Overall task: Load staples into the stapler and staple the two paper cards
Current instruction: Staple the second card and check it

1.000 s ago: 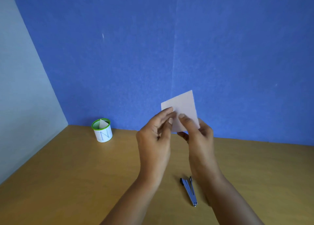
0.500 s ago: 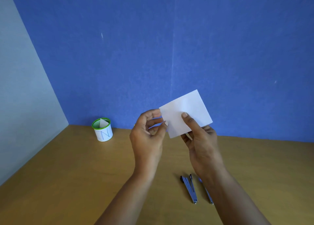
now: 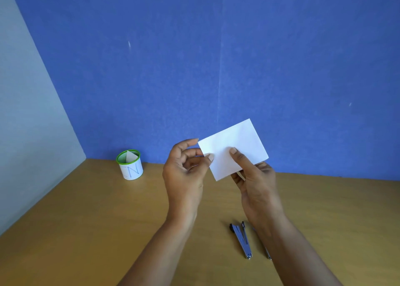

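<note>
Deep blue wall (image 3: 194, 47) across the back, a pale grey one at the left of the frame, and a bare wooden worktop (image 3: 86, 220) below. Both hands are up in the middle of the picture, off the surface. The right hand (image 3: 257, 188) has the firm grip: thumb pressed flat on the front of the paper cards (image 3: 242, 138), fingers curled behind the lower right edge, the white rectangle tilted with its top right corner high against the wall. The left hand (image 3: 184, 171) is lighter, its thumb tip on the left edge, forefinger at the upper left corner, other fingers curled in. From this angle I'd say it's two cards squared up as one, but only one face shows.

The stapler (image 3: 241, 239) lies on the worktop low and right of centre, splayed open, partly under the right forearm, nobody touching it. A green-rimmed cup (image 3: 129, 170) with a paper scrap inside sits far left by the wall.

The danger now: one hand must let go to fetch that stapler, and a one-handed pinch lets the cards slide apart, so the staple catches only one. A dropping forearm could also knock the open stapler and spill its staples.
</note>
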A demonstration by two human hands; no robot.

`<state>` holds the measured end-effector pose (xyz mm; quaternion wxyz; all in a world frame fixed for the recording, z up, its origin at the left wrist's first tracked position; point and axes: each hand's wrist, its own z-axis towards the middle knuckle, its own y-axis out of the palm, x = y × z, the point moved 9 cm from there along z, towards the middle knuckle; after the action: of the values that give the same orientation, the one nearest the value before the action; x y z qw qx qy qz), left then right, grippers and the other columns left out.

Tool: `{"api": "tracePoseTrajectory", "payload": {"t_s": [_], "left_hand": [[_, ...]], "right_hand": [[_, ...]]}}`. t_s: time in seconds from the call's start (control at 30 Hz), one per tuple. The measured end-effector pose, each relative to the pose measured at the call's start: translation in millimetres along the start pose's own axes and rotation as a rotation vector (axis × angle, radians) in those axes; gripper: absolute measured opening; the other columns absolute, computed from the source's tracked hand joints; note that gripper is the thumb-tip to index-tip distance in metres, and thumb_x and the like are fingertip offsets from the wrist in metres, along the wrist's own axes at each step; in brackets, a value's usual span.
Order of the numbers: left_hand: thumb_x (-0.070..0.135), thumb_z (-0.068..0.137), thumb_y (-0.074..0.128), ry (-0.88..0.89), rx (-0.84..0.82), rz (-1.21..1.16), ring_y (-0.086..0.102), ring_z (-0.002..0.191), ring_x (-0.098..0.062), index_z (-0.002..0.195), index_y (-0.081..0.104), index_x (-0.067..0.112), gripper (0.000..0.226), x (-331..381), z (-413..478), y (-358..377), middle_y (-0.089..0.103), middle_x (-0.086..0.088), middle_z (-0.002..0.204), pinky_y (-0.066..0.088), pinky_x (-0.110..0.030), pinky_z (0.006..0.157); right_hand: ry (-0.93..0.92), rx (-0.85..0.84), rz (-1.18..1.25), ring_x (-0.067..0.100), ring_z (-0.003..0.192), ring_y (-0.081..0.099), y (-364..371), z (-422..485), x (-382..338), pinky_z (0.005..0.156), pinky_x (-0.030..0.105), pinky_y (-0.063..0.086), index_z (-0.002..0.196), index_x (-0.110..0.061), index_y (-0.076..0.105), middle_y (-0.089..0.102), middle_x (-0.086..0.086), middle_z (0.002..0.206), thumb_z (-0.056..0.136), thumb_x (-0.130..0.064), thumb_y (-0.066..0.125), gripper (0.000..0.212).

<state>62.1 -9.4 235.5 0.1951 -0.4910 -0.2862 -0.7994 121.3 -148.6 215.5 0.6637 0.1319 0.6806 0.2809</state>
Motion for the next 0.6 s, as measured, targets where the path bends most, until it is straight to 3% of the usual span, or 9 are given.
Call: {"api": "tracePoseTrajectory", "payload": {"t_s": [0.3,0.47,0.6], "left_hand": [[-0.005,0.075,0.071,0.016,0.030,0.032,0.059,0.062,-0.006,0.090,0.060,0.027,0.037,-4.0,11.1,-23.3,0.063,0.012,0.063,0.049,-0.014,0.066],[-0.006,0.077,0.068,0.033,0.025,0.062,0.056,0.059,0.002,0.089,0.062,0.027,0.036,-4.3,18.0,-40.7,0.062,0.004,0.072,0.047,-0.008,0.065],[-0.006,0.079,0.066,-0.063,0.038,0.048,0.058,0.064,0.000,0.087,0.063,0.025,0.032,-19.5,25.5,-64.6,0.063,0.012,0.069,0.050,-0.016,0.072]], "right_hand": [[-0.029,0.014,-0.051,0.011,0.073,0.067,4.1,9.3,7.6,0.067,0.019,0.055,0.085,-0.008,0.066,0.070,-0.001,0.080,0.084,-0.006,0.062,0.004],[-0.014,-0.015,-0.116,0.008,0.069,0.067,11.3,11.6,19.8,0.061,0.017,0.055,0.092,-0.008,0.066,0.070,0.000,0.083,0.083,-0.003,0.062,0.010],[0.042,-0.087,-0.242,0.010,0.072,0.067,22.3,15.0,34.0,0.059,0.018,0.055,0.104,-0.009,0.063,0.070,0.003,0.088,0.084,-0.001,0.061,0.022]]}}
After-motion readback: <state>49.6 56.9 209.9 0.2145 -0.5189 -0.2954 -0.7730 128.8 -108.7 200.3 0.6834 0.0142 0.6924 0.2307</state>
